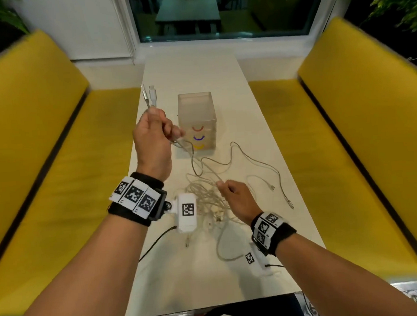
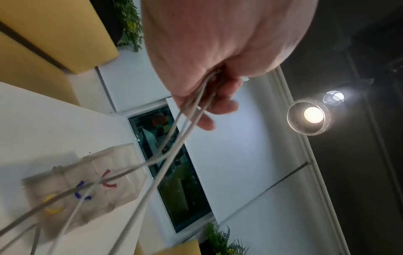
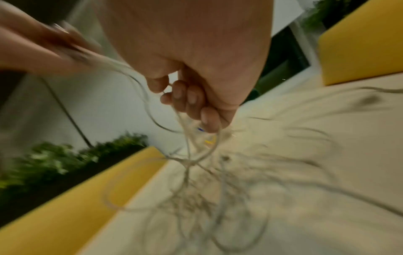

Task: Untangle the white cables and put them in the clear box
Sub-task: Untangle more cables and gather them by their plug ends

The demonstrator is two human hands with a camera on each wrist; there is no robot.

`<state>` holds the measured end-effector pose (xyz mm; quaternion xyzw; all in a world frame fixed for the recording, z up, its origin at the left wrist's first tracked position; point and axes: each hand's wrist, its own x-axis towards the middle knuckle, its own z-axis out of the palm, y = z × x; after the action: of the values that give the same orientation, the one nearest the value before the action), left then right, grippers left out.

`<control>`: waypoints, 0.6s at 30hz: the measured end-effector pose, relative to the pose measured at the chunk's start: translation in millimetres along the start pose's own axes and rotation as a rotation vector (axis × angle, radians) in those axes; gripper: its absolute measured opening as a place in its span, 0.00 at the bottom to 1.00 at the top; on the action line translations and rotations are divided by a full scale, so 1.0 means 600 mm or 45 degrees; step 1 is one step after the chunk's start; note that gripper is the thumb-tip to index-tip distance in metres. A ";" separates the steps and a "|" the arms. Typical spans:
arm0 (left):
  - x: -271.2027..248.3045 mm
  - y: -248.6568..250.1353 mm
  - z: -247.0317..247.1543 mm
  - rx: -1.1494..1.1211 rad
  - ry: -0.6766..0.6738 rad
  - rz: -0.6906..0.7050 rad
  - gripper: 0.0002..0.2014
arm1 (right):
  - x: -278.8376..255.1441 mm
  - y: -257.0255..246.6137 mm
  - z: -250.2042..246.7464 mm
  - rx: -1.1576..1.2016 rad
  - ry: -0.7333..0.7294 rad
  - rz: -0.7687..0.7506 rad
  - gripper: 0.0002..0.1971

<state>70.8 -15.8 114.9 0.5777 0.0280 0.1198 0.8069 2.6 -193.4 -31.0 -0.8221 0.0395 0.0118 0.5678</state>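
Observation:
A tangle of white cables [image 1: 206, 201] lies on the white table [image 1: 190, 69], with loose strands trailing right to two plugs [image 1: 272, 187]. My left hand [image 1: 153, 134] is raised left of the clear box [image 1: 197, 121] and grips several cable strands [image 2: 189, 110]; two connector ends [image 1: 149, 93] stick up above the fist. My right hand [image 1: 231, 193] hovers low over the tangle and pinches a strand [image 3: 185, 131] running up toward the left hand. The clear box [image 2: 87, 182] stands upright with red, blue and yellow arcs on its front; I see no cable inside it.
Yellow benches [image 1: 44, 142] [image 1: 360, 125] flank the narrow table on both sides. A window [image 1: 219, 12] sits beyond the far end. A black wire [image 1: 156, 242] runs from my left wrist camera across the near table. Plants stand in the far corners.

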 end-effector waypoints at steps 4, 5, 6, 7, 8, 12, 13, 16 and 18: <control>-0.008 0.016 -0.005 -0.058 0.077 -0.001 0.19 | -0.002 0.072 -0.006 -0.009 0.005 0.184 0.27; -0.007 0.021 -0.007 -0.073 0.114 0.018 0.18 | -0.001 0.076 -0.006 0.006 0.005 0.210 0.27; -0.005 0.028 -0.008 -0.088 0.150 0.043 0.18 | 0.001 0.078 -0.004 0.011 -0.005 0.234 0.27; -0.001 0.034 -0.010 -0.102 0.177 0.073 0.18 | 0.003 0.077 -0.003 0.011 -0.023 0.254 0.27; 0.002 0.040 -0.012 -0.104 0.195 0.105 0.18 | 0.006 0.073 -0.001 0.018 -0.041 0.275 0.28; 0.006 0.050 -0.015 -0.014 0.170 0.223 0.18 | 0.016 0.007 -0.004 0.145 -0.047 0.324 0.25; 0.003 0.048 -0.014 0.021 0.155 0.224 0.18 | 0.019 -0.020 -0.006 0.185 -0.047 0.300 0.22; -0.006 0.034 -0.010 0.094 0.104 0.186 0.18 | 0.032 -0.108 -0.014 0.380 -0.080 0.146 0.12; -0.014 0.023 -0.006 0.115 0.063 0.167 0.17 | 0.038 -0.161 -0.020 0.553 -0.154 0.066 0.08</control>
<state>60.0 -10.0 125.7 0.6111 0.0155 0.1851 0.7695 32.6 -171.6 62.0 -0.6772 0.0283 0.0669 0.7322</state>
